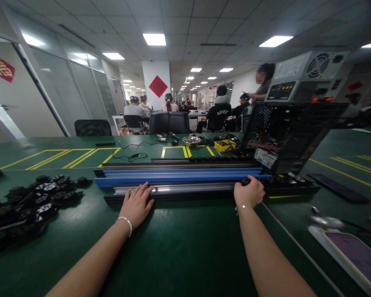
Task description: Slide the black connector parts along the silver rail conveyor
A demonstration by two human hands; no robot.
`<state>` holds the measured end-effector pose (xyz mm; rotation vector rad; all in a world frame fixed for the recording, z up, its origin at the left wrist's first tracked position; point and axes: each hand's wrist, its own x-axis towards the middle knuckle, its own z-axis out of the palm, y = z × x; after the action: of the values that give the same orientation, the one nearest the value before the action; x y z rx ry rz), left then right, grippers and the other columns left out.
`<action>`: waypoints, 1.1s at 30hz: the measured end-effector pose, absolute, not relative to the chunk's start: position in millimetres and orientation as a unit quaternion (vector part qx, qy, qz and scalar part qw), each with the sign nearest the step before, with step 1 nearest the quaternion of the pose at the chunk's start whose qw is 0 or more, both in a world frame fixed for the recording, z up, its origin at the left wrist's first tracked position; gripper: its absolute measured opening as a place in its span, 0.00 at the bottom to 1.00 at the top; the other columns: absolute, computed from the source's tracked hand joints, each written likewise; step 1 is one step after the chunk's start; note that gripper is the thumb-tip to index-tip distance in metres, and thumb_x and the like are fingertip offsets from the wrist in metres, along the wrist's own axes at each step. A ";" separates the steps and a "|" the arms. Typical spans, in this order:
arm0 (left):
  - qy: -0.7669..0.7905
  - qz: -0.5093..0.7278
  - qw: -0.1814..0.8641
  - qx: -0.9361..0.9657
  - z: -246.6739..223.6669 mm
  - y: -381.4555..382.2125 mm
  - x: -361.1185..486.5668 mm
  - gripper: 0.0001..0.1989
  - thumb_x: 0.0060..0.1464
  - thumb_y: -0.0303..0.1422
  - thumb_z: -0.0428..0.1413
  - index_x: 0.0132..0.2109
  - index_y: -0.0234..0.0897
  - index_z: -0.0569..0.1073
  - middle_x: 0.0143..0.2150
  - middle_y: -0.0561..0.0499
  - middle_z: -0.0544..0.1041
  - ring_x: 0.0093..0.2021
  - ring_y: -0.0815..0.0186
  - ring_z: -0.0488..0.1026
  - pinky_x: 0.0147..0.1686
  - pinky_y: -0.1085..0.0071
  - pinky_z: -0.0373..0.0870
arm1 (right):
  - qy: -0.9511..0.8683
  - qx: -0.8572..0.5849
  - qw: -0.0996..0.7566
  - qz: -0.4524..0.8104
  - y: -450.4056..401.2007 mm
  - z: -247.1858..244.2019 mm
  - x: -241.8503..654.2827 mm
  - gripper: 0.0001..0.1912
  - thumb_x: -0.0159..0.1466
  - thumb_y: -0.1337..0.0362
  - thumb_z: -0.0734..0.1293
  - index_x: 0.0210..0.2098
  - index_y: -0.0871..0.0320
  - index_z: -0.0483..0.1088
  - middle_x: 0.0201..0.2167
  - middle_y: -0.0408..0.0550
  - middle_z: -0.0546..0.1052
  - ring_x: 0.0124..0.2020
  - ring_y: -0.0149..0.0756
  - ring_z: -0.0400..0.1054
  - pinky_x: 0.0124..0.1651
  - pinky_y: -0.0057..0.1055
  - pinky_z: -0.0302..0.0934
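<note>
A long dark rail with a shiny top strip (191, 188) lies crosswise in front of me on the green table. My left hand (138, 203) rests on its left part, fingers spread. At the rail's right end my right hand (250, 192) is closed, thumb and fingers pressed together. Whatever that hand holds is hidden by the fingers. Right behind the rail runs a long blue channel (173, 177), with further dark strips beyond it. Small black parts (284, 180) sit in a row on the dark strip to the right of my right hand.
Many black parts (43, 202) are heaped at left. An open computer case (284, 136) stands at right, with a power supply (309, 70) on top. A metal bowl (191, 141) and yellow tray (225, 145) are farther back. A phone (352, 255) lies at near right. People sit beyond.
</note>
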<state>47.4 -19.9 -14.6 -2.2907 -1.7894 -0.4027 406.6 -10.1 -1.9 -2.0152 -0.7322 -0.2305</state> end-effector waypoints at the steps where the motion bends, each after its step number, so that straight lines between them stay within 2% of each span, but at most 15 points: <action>1: -0.606 -0.138 0.103 -0.777 -15.1 -19.7 47.2 0.23 0.55 0.41 0.42 0.58 0.45 0.60 0.63 0.50 0.57 0.61 0.57 0.54 0.59 0.53 0.44 | -0.295 -0.828 0.468 -0.096 -10.2 -2.4 406.5 0.25 0.49 0.64 0.61 0.48 0.58 0.64 0.48 0.59 0.66 0.49 0.53 0.58 0.47 0.46 0.52; 5: -0.606 -0.142 0.100 -0.776 -15.9 -19.0 46.7 0.23 0.55 0.41 0.43 0.57 0.45 0.61 0.63 0.50 0.57 0.60 0.57 0.55 0.59 0.53 0.44 | -0.311 -0.832 0.449 -0.097 -9.1 -7.1 408.3 0.25 0.50 0.63 0.61 0.48 0.59 0.62 0.45 0.60 0.69 0.50 0.52 0.57 0.49 0.47 0.50; 13: -0.608 -0.149 0.099 -0.773 -14.1 -20.2 47.9 0.23 0.54 0.39 0.43 0.57 0.45 0.62 0.62 0.50 0.58 0.60 0.58 0.56 0.58 0.53 0.44 | -0.332 -0.829 0.440 -0.098 -10.0 -4.6 405.3 0.21 0.51 0.62 0.60 0.45 0.58 0.64 0.42 0.58 0.71 0.44 0.51 0.62 0.48 0.49 0.49; 22: -0.605 -0.154 0.101 -0.775 -15.1 -20.2 47.3 0.22 0.54 0.38 0.44 0.56 0.45 0.63 0.62 0.50 0.59 0.59 0.58 0.57 0.58 0.52 0.45 | -0.366 -0.811 0.451 -0.061 -8.9 -6.1 401.9 0.20 0.50 0.62 0.61 0.43 0.55 0.62 0.39 0.52 0.73 0.44 0.49 0.62 0.54 0.55 0.40; 33: -0.602 -0.159 0.114 -0.774 -19.0 -19.9 45.9 0.22 0.53 0.36 0.45 0.56 0.45 0.62 0.62 0.51 0.59 0.58 0.59 0.58 0.58 0.52 0.47 | -0.409 -0.791 0.446 -0.092 -8.5 -7.1 395.6 0.21 0.48 0.61 0.62 0.42 0.57 0.63 0.33 0.47 0.74 0.39 0.44 0.65 0.56 0.51 0.39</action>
<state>45.9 -19.9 -19.0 -2.2693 -1.7657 -0.4650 395.6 -8.5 -7.1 -1.9599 -1.0124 -0.2279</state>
